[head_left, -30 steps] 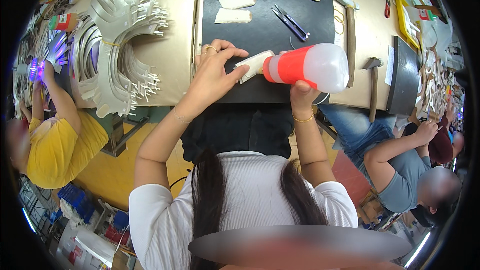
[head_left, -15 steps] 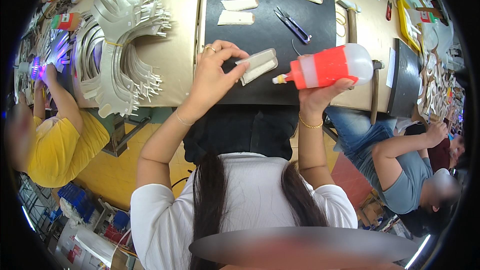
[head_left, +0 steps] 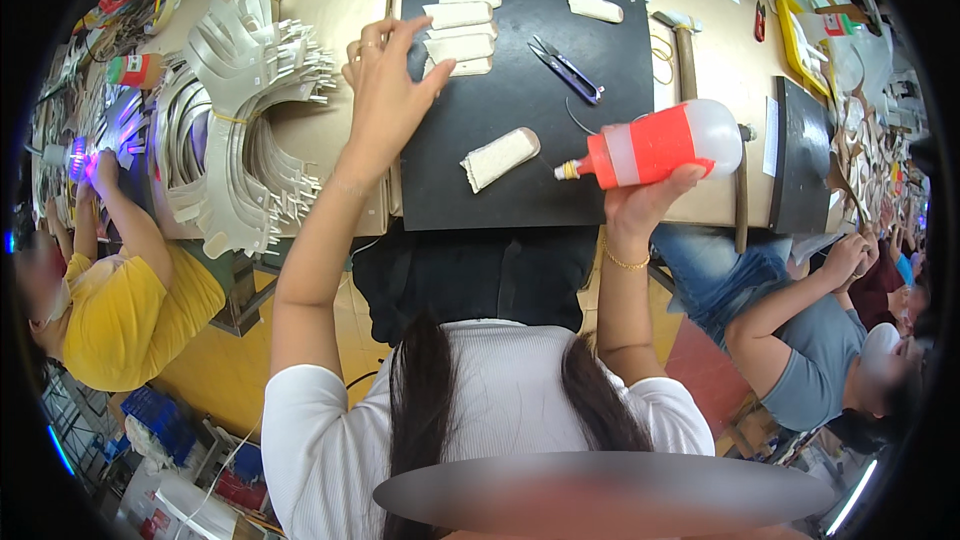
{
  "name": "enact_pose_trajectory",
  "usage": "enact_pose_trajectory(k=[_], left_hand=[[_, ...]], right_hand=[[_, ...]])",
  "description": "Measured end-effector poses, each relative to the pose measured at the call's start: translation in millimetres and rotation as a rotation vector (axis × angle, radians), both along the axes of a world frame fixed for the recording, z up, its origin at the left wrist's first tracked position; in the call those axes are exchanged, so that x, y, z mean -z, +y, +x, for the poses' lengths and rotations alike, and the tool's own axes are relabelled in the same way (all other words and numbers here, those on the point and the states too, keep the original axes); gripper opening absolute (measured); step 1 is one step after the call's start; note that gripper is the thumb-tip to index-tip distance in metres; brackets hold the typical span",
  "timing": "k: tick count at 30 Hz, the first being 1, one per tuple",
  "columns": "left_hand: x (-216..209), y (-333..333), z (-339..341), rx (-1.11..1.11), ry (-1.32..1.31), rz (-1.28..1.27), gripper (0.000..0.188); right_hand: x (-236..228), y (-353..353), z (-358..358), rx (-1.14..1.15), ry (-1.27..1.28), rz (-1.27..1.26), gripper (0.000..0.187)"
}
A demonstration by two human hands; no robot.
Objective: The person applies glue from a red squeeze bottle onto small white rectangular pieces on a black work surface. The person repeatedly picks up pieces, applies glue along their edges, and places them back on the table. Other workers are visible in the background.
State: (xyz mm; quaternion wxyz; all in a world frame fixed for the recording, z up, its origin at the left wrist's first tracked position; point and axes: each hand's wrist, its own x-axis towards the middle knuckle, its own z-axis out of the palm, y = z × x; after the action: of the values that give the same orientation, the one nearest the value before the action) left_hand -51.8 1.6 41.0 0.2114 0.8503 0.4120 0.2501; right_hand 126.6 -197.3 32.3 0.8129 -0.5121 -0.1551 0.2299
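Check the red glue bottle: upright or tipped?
Tipped. The right hand holds the glue bottle nearly on its side, nozzle pointing left over the black mat.

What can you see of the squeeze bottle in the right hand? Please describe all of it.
The squeeze bottle is soft-looking plastic, with an orange-red front part, a cloudy white rear and a small yellowish nozzle. It lies almost level, nozzle pointing left over the black mat. The right hand grips it from below; nothing else touches it.
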Motion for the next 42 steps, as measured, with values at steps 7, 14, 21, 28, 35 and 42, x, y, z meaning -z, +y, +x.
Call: enact_pose_trajectory(k=[7, 14, 21, 28, 35, 42], left_hand=[[-9, -90, -40, 0.385, -0.045, 0.169, 0.035], [-2, -104, -42, 0.360, 0.000, 0.193, 0.040], [-3, -103, -43, 0.368, 0.009, 0.175, 0.039], [-2, -103, -46, 0.381, 0.026, 0.158, 0.040], [-2, -103, -47, 0.403, 0.012, 0.090, 0.038], [-4, -93, -44, 0.261, -0.130, -0.101, 0.031]], right_hand=[[6, 31, 14, -0.038, -0.249, 0.033, 0.069], [-10, 59, 10, -0.243, -0.394, -0.075, 0.059], [-14, 66, 4, -0.323, -0.424, -0.105, 0.055], [-13, 76, -19, -0.474, -0.421, -0.099, 0.053], [-10, 81, -29, -0.435, -0.307, -0.038, 0.058], [-17, 74, 21, -0.274, -0.346, -0.032, 0.058]])
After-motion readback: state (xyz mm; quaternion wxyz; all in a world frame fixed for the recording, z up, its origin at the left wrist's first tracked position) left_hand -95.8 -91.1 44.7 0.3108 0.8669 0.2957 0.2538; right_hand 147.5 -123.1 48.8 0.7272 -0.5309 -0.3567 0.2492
